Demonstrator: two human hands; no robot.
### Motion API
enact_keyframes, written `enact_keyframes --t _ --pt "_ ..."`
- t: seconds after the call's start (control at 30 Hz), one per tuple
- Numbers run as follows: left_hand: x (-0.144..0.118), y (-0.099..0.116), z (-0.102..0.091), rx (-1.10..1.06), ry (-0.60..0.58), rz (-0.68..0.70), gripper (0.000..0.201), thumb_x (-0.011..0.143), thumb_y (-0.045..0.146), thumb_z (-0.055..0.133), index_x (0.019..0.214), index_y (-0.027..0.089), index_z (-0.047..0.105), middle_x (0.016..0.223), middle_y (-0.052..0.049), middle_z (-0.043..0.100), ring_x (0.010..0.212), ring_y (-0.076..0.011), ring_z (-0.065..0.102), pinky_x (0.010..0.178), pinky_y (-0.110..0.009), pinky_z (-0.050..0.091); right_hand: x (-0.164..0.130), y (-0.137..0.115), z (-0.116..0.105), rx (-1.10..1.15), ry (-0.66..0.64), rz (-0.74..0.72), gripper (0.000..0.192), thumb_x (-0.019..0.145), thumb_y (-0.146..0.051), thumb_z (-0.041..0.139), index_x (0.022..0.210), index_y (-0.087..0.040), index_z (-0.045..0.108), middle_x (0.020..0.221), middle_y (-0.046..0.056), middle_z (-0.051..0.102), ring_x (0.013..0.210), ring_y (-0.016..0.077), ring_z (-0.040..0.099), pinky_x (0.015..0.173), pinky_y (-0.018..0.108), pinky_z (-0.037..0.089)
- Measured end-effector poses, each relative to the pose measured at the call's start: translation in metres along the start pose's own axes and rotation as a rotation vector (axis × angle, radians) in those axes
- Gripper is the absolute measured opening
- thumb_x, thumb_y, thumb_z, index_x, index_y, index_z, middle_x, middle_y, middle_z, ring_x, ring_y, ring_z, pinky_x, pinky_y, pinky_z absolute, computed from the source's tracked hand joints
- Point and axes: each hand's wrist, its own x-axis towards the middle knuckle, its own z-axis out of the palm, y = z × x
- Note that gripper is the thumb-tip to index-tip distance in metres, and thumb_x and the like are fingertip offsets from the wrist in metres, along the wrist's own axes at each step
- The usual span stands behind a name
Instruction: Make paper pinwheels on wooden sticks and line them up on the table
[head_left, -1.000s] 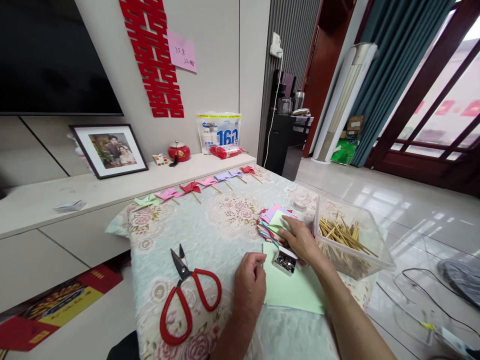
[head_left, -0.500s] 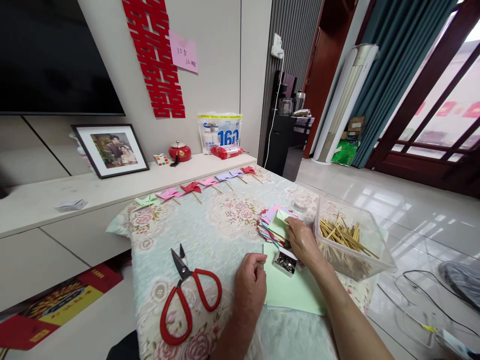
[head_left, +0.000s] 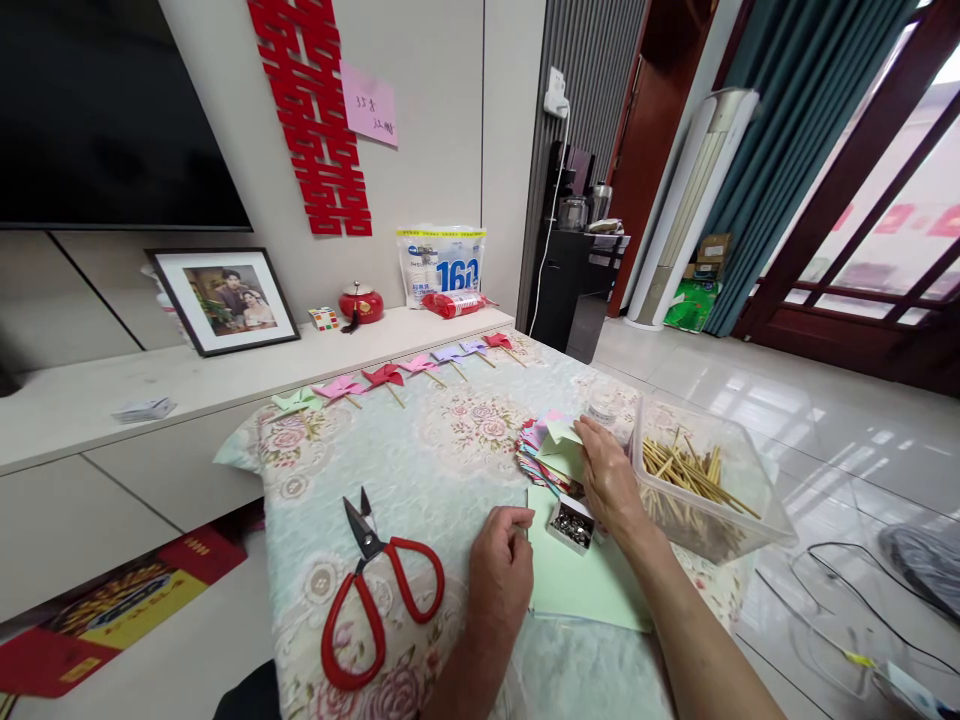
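Note:
My right hand (head_left: 609,480) is at the right side of a fanned pile of coloured paper squares (head_left: 531,455). Its fingers are drawn together at the edge of the top light green paper (head_left: 561,438), which is bent up; my palm hides part of the grip. Loosely curled on the tablecloth, my left hand (head_left: 501,560) shows nothing held in it. Between both hands, a small open box of shiny metal pins (head_left: 571,524) sits on larger green sheets (head_left: 592,590). Red-handled scissors (head_left: 367,570) lie open to the left.
A clear plastic bin (head_left: 712,540) of thin wooden sticks (head_left: 686,468) stands right of my right hand. Several paper pinwheels (head_left: 384,376) on sticks line the table's far edge. A roll of clear tape (head_left: 602,410) lies behind the pile. The cabinet (head_left: 247,370) borders the table.
My right hand has turned slightly and straightened at the fingers beside the green paper, whose raised edge has shifted a little. My left hand stays where it was.

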Motion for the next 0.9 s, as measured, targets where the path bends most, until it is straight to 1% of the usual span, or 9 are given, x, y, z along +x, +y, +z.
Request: enact_keyframes --t 0.17,0.3,0.37,0.43,0.5,0.6,0.73,0.83,0.9 --pt "0.004 0.009 -0.002 -0.33 -0.043 -0.238 0.019 0.071 0.024 0.064 0.088 0.016 0.069 0.087 -0.008 0.075 0.072 -0.0196 0.068 0.066 -0.03 0.05 0.004 -0.023 -0.015 0.023 -0.002 -0.13 0.042 0.096 -0.012 0.04 0.135 -0.02 0.054 0.138 0.017 0.057 0.129 0.0283 0.053 0.106 0.053 0.044" --pt "0.007 0.025 -0.012 -0.731 -0.134 -0.382 0.048 0.077 0.052 0.066 0.1 0.011 0.071 0.105 -0.019 0.074 0.091 -0.0267 0.07 0.081 -0.038 0.051 -0.001 -0.049 -0.028 0.003 -0.047 -0.23 0.044 0.096 -0.011 0.041 0.138 -0.022 0.053 0.143 0.016 0.053 0.134 0.0304 0.048 0.109 0.058 0.037" --pt "0.007 0.032 -0.018 -0.904 -0.193 -0.402 0.064 0.077 0.065 0.061 0.107 0.009 0.07 0.112 -0.022 0.073 0.1 -0.0312 0.069 0.089 -0.043 0.049 -0.007 -0.061 -0.032 -0.017 -0.094 -0.261 0.044 0.097 -0.012 0.042 0.137 -0.025 0.053 0.144 0.014 0.053 0.134 0.0308 0.046 0.109 0.058 0.035" --pt "0.007 0.036 -0.022 -1.002 -0.208 -0.368 0.069 0.078 0.07 0.056 0.114 0.012 0.069 0.119 -0.021 0.07 0.109 -0.0337 0.066 0.093 -0.047 0.048 -0.013 -0.07 -0.033 -0.036 -0.151 -0.302 0.044 0.097 -0.012 0.043 0.136 -0.028 0.055 0.145 0.012 0.053 0.135 0.0309 0.045 0.109 0.059 0.033" --pt "0.006 0.038 -0.025 -1.027 -0.177 -0.303 0.062 0.081 0.064 0.058 0.117 0.015 0.067 0.124 -0.017 0.069 0.115 -0.0333 0.063 0.094 -0.047 0.049 -0.019 -0.078 -0.033 -0.057 -0.201 -0.342 0.043 0.097 -0.012 0.043 0.134 -0.03 0.057 0.145 0.011 0.054 0.136 0.0308 0.044 0.109 0.059 0.031" --pt "0.004 0.038 -0.026 -1.012 -0.148 -0.226 0.048 0.077 0.043 0.069 0.118 0.018 0.067 0.12 -0.013 0.072 0.117 -0.0309 0.062 0.096 -0.042 0.05 -0.026 -0.085 -0.035 -0.068 -0.256 -0.374 0.042 0.097 -0.011 0.043 0.13 -0.03 0.06 0.146 0.01 0.053 0.137 0.0322 0.042 0.108 0.062 0.03" --pt "0.004 0.036 -0.028 -0.977 -0.069 -0.233 0.054 0.069 0.024 0.075 0.122 0.016 0.066 0.11 -0.011 0.076 0.11 -0.029 0.067 0.096 -0.04 0.05 -0.028 -0.087 -0.043 0.019 -0.266 -0.349 0.052 0.093 -0.009 0.045 0.139 -0.03 0.053 0.149 0.01 0.05 0.137 0.0328 0.042 0.109 0.062 0.034" --pt "0.005 0.036 -0.029 -0.944 0.009 -0.257 0.058 0.065 0.023 0.077 0.121 0.014 0.066 0.104 -0.011 0.078 0.105 -0.0296 0.069 0.094 -0.041 0.051 -0.027 -0.085 -0.05 0.169 -0.214 -0.248 0.054 0.094 -0.011 0.041 0.145 -0.03 0.048 0.148 0.009 0.05 0.135 0.0291 0.046 0.109 0.055 0.041" --pt "0.005 0.037 -0.03 -0.922 0.027 -0.269 0.059 0.063 0.024 0.078 0.12 0.014 0.067 0.101 -0.01 0.079 0.102 -0.0297 0.07 0.092 -0.041 0.052 -0.027 -0.081 -0.052 0.284 -0.174 -0.086 0.046 0.098 -0.021 0.044 0.142 -0.028 0.051 0.142 0.009 0.056 0.131 0.0281 0.052 0.107 0.05 0.045"
